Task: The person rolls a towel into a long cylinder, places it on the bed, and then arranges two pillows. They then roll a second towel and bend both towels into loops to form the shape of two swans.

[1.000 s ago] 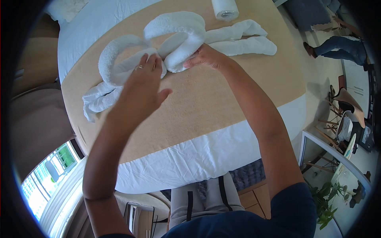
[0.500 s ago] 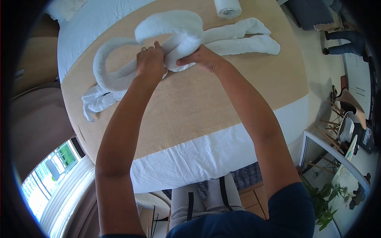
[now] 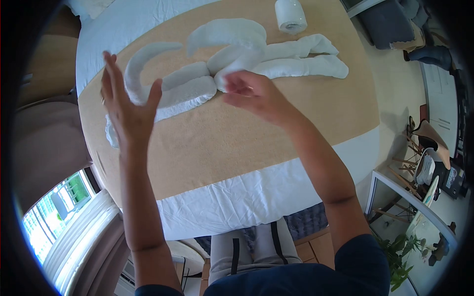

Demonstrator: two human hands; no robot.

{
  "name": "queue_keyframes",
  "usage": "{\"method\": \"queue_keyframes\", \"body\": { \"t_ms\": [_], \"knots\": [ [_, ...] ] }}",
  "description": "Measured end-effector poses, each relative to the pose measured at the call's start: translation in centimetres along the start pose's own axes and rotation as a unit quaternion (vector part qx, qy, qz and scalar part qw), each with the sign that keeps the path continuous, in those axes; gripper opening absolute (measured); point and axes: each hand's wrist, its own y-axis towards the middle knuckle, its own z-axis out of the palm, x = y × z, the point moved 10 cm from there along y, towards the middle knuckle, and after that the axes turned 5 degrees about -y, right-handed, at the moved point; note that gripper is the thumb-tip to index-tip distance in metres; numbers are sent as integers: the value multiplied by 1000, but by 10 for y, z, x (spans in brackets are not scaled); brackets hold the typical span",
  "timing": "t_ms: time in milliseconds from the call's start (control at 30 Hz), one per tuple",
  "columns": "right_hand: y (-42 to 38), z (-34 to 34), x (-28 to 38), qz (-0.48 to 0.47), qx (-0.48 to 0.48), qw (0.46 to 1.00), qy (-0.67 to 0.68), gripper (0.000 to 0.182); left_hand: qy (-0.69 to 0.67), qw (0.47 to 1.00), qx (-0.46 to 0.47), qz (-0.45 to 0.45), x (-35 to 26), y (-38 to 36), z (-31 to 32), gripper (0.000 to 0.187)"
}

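Two white rolled towels lie side by side on the bed's tan cover. The left towel (image 3: 185, 93) has two rolls along the bed and a thin curved end arching up like a neck. A thicker bent loop rises from the right towel (image 3: 252, 44), with its two rolls stretching rightward. My left hand (image 3: 129, 101) is raised over the left towel's outer part, fingers spread and holding nothing. Just in front of the right towel's loop, my right hand (image 3: 256, 96) hovers, slightly blurred, its fingers loosely curved and apart with nothing seen in them.
A white plastic-wrapped roll (image 3: 291, 17) stands behind the right towel. The tan cover (image 3: 237, 138) ends at a white sheet (image 3: 237, 197) near me. Chairs (image 3: 429, 143), a plant (image 3: 397, 251) and another person's legs (image 3: 429, 58) are off to the right.
Both hands have let go of the towels. My left hand has moved left and opened; the right has drawn slightly back toward me. The towels' inner ends now show, touching or nearly so.
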Motion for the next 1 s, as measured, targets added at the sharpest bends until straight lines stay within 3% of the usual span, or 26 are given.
{"method": "queue_keyframes", "body": {
  "t_ms": [33, 100, 133, 200, 233, 300, 333, 433, 467, 533, 567, 633, 700, 733, 800, 867, 900, 967, 1000],
  "knots": [
    [15, 15, 4, -3, 2, 1000, -2, 70, 3, 1000, -21, -8, 14, 9, 1, 61],
    [45, 2, 38, -152, -207, 963, -88, 60, -60, 994, 61, -65, 39, 16, 22, 55],
    [64, 6, 36, -153, -206, 963, -86, 60, -59, 994, 61, -65, 42, 15, 26, 55],
    [74, -3, 57, -222, -343, 878, -248, 39, -96, 989, 108, -23, 40, 13, 43, 59],
    [69, -5, 65, -222, -341, 879, -249, 39, -96, 989, 107, -26, 39, 12, 42, 59],
    [74, -5, 52, -98, -184, 976, -60, 35, -12, 987, 162, 1, 29, 9, 54, 68],
    [72, -5, 49, -97, -180, 977, -64, 35, -13, 987, 159, -4, 29, 8, 55, 68],
    [64, 10, 58, -195, -179, 929, -257, 41, -43, 982, 182, 15, 15, 11, 71, 69],
    [65, 15, 57, -195, -177, 930, -256, 41, -52, 982, 180, 28, 7, 13, 75, 70],
    [66, 24, 54, -180, -200, 889, -371, 39, -59, 981, 179, 39, 3, 16, 75, 71],
    [82, 16, 34, -99, -172, 908, -370, 33, -103, 973, 201, 51, -2, 15, 78, 69],
    [84, 4, 32, -101, -203, 915, -333, 28, -147, 962, 221, 63, -5, 16, 73, 67],
    [80, -8, 34, -151, -266, 913, -271, 26, -259, 936, 233, -59, 25, 10, 60, 81],
    [81, -7, 30, -150, -265, 913, -271, 26, -259, 935, 233, -60, 52, 1, 58, 81],
    [77, -11, 31, -181, -295, 907, -242, 27, -384, 855, 263, -227, 140, -48, 81, 108],
    [80, -11, 29, -163, -281, 910, -258, 28, -105, 886, 398, -212, 166, -104, 119, 115],
    [82, -6, 27, -148, -264, 914, -270, 29, -107, 884, 401, -215, 169, -113, 129, 115],
    [86, -3, 22, -160, -271, 911, -265, 31, 170, 845, 479, -165, 157, -124, 142, 112],
    [85, -5, 23, -178, -282, 906, -261, 32, 166, 845, 480, -167, 159, -125, 149, 112]
  ]
}}
